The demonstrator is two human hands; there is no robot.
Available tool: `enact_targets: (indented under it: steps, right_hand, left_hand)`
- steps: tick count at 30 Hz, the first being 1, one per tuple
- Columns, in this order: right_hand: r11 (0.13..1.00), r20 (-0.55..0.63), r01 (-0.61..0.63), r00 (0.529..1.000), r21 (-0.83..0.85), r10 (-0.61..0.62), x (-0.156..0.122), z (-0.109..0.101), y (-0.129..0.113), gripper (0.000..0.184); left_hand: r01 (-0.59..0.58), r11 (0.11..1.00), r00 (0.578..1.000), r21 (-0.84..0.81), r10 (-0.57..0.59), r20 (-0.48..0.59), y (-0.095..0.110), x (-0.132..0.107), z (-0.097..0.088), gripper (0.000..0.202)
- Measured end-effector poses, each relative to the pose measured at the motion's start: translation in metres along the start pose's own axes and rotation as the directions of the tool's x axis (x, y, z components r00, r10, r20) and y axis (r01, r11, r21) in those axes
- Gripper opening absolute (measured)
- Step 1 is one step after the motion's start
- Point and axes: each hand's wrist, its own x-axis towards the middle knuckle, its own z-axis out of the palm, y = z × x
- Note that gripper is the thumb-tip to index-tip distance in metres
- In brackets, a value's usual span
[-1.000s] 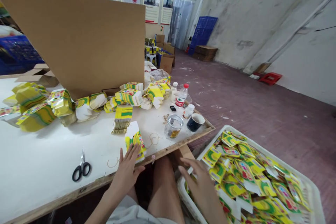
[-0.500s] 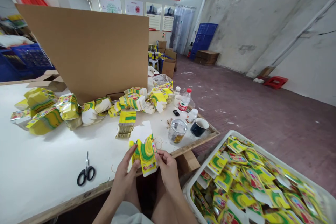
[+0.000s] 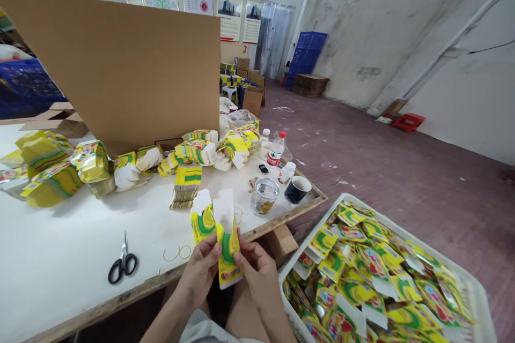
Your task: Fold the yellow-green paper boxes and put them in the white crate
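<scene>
Both hands are meeting low in front of the person's lap, just off the near edge of the table point(image 3: 60, 257). The left hand point(image 3: 203, 270) is coming up from below with its forearm slanting in from the lower left. Its fingers are curling round the left edge of a yellow-green packet point(image 3: 228, 249) and pinching it firmly. The right hand point(image 3: 257, 273) is facing it, palm turned inward, with thumb and fingertips pressing on the packet's right edge, so both grips are closing on the same piece.

The packet is standing upright between them, its white flap rising above the fingers and its lower end hanging below the thumbs. Just beyond the left fingertips, a standing bundle point(image 3: 202, 220) of like packets is resting on the table. Two rubber bands point(image 3: 179, 252) are lying left of the grip, with scissors point(image 3: 123, 265) farther left. A glass jar point(image 3: 264, 195) and a dark mug point(image 3: 298, 188) are sitting beyond the right hand. To the right of the grip, a white crate point(image 3: 483, 300) is holding loose packets.
</scene>
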Motion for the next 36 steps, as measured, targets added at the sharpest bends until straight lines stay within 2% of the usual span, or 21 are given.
enact_targets:
  steps: [3,6,8,10,13,14,17,19,24,27,29,33,36]
  right_hand:
    - [0.999,0.019,-0.045,0.999,0.009,0.045,-0.005,0.002,0.001,0.029]
    - [0.996,-0.045,-0.011,0.999,-0.087,0.007,-0.009,0.002,0.002,0.028]
    - [0.987,-0.064,0.023,0.997,-0.159,-0.033,-0.01,-0.001,0.0,0.026]
    - [0.983,-0.037,0.066,0.997,-0.171,-0.074,-0.01,-0.006,-0.004,0.026]
    - [0.988,0.052,0.121,0.992,-0.096,-0.116,-0.008,-0.017,-0.017,0.046]
    - [0.989,0.088,0.129,0.989,-0.078,-0.122,-0.007,-0.02,-0.022,0.048]
    - [0.987,0.194,0.127,0.975,-0.094,-0.107,-0.003,-0.031,-0.034,0.032]
    - [0.981,0.215,0.13,0.972,-0.144,-0.097,-0.001,-0.036,-0.038,0.025]
    - [0.954,0.153,0.206,0.973,-0.219,-0.175,0.001,-0.038,-0.035,0.022]
    - [0.972,0.001,0.177,0.984,-0.154,-0.179,0.002,-0.039,-0.033,0.025]
    - [0.977,-0.04,0.149,0.987,-0.15,-0.156,0.002,-0.042,-0.033,0.03]
    - [0.967,0.151,0.049,0.988,-0.252,-0.01,0.0,-0.046,-0.038,0.034]
    - [0.913,0.156,0.057,0.988,-0.403,0.008,-0.001,-0.041,-0.04,0.039]
  left_hand:
    - [-0.043,0.997,0.993,0.07,0.051,-0.108,-0.007,0.004,-0.001,0.032]
    - [-0.1,0.973,0.977,0.21,0.136,-0.165,-0.013,0.006,0.0,0.043]
    - [-0.161,0.936,0.963,0.312,0.219,-0.159,-0.012,0.005,0.001,0.055]
    - [-0.199,0.898,0.959,0.392,0.26,-0.109,-0.009,0.001,0.003,0.064]
    - [-0.169,0.866,0.984,0.471,0.179,0.025,-0.003,-0.006,0.005,0.056]
    - [-0.15,0.865,0.989,0.478,0.133,0.07,-0.001,-0.007,0.005,0.05]
    - [-0.105,0.888,0.985,0.447,0.032,0.169,0.003,-0.011,0.006,0.034]
    - [-0.086,0.912,0.978,0.402,0.0,0.21,0.003,-0.013,0.007,0.032]
    - [0.025,0.958,0.972,0.285,-0.09,0.219,0.001,-0.015,0.009,0.063]
    - [0.015,0.944,0.978,0.329,-0.083,0.193,0.001,-0.012,0.008,0.054]
    - [-0.024,0.918,0.985,0.396,-0.045,0.165,0.001,-0.009,0.007,0.047]
    - [-0.073,0.867,0.989,0.492,-0.002,0.149,0.0,-0.008,0.009,0.045]
    - [-0.09,0.863,0.98,0.497,-0.011,0.196,-0.001,-0.01,0.01,0.043]
